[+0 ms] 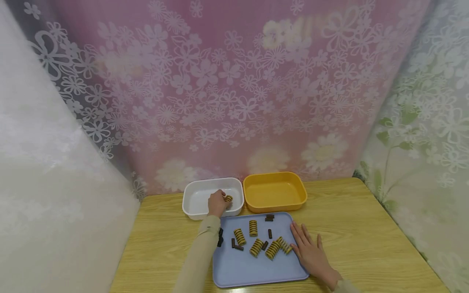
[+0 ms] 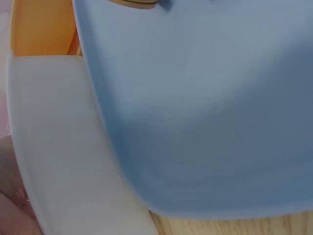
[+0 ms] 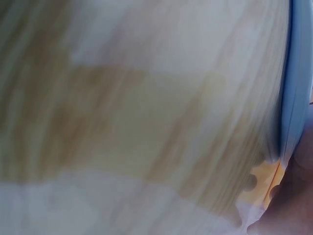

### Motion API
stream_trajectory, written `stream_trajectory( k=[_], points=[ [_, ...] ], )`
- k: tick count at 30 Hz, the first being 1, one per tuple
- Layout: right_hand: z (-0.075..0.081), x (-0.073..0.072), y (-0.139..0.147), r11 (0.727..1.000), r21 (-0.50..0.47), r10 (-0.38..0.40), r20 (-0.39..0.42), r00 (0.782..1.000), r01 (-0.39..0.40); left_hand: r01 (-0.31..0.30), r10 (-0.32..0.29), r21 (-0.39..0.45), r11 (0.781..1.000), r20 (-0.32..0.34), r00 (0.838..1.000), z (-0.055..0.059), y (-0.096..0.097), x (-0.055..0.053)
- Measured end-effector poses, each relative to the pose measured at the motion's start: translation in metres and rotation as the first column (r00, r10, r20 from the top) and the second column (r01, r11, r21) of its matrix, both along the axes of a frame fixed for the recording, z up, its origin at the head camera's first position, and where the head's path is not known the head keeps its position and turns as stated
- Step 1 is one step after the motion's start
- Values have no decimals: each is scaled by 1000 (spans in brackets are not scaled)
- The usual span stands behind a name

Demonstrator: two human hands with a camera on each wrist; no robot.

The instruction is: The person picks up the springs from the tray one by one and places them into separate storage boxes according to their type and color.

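In the head view my left hand (image 1: 218,202) reaches over the white tub (image 1: 190,203) and pinches a yellow coil spring (image 1: 228,198). In the left wrist view only part of that hand (image 2: 12,196) shows beyond the tub's wall, and the spring is hidden. My right hand (image 1: 309,252) lies with its fingers extended on the right rim of the blue tray (image 1: 253,272). Several yellow springs (image 1: 253,228) and several small dark springs (image 1: 270,233) lie scattered on the tray. One yellow spring (image 1: 284,245) is close by the right fingertips.
A yellow tub (image 1: 275,207) stands right of the white one, behind the tray. The wooden table (image 1: 351,219) extends on both sides. Floral curtains (image 1: 238,101) hang behind and at the sides. A black object (image 1: 220,237) shows beside the left sleeve.
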State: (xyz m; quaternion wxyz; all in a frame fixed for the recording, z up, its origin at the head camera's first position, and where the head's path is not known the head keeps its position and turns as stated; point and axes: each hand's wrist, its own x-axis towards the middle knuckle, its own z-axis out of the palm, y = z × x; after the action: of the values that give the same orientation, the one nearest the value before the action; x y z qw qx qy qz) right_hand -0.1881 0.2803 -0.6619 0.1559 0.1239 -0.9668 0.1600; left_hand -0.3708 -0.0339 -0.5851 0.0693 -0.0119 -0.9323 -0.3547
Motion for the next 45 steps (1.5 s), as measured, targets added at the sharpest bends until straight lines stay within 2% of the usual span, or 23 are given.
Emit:
stream_trajectory(
  k=[3,7,11,15,18,23,28,32,35,37,39,41,43,45],
  points=[
    [-6,-2,2,1000,-2,17,-31,999,-17,26,-24,22,999,-66,998,3,-3,1],
    [-13,-4,6,1000,-6,28,-67,997,-28,69,-55,66,995,-185,981,8,-6,5],
    [-13,-6,7,1000,-9,24,-54,998,-24,100,-67,124,987,-246,967,18,-9,17],
    [-11,-5,5,1000,-3,19,-29,999,-19,127,-84,165,978,-246,966,25,-10,36],
    [-10,-5,4,1000,-7,23,-36,999,-23,139,-96,184,973,-225,970,24,-9,49],
    [-13,-6,4,1000,-5,24,-37,999,-25,152,-108,207,966,-210,972,13,-9,69],
    [-3,-4,1,1000,-5,16,0,1000,-16,213,-172,196,957,-205,964,2,-6,88],
    [-4,-4,2,1000,-7,20,14,1000,-20,268,-239,162,950,-180,954,-10,-4,97],
    [-8,-5,3,1000,-4,23,-12,1000,-23,330,-311,110,938,-160,937,-14,-3,100],
    [-4,-3,1,1000,2,20,-12,1000,-20,393,-382,73,917,-123,916,-14,-4,100],
    [-1,-2,0,1000,12,14,-3,1000,-14,463,-460,32,886,-65,885,-14,-5,100],
    [2,-1,-1,1000,8,11,11,1000,-11,530,-530,11,848,-6,848,-13,-7,101],
    [0,-1,0,1000,3,14,7,1000,-14,579,-578,-5,816,32,815,-14,-8,101],
    [-2,-1,1,1000,-8,19,-4,1000,-19,608,-607,-11,794,47,793,-14,-10,101]
  ],
)
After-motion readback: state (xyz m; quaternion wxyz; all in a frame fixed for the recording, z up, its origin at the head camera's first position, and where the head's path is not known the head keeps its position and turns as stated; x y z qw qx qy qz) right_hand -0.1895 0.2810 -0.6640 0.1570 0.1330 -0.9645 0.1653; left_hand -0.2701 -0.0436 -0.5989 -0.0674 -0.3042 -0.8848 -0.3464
